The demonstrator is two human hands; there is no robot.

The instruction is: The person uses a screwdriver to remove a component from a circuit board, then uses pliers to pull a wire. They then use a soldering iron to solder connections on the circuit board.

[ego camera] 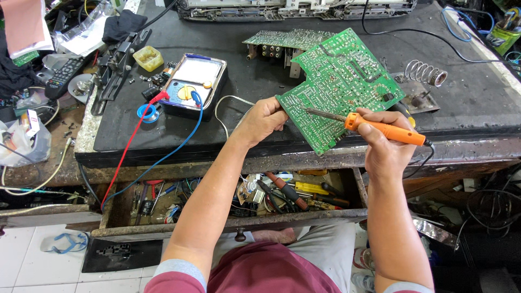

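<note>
Left hand gripping circuit board (edge), right hand closed on soldering iron

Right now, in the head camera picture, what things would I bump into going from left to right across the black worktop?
Remote control → yellow box → meter with red and blue leads → left hand gripping the green circuit board → orange soldering iron in the right hand → coiled wire iron stand.

Glossy green circuit board, orange plastic soldering iron, matt black bench mat
</note>
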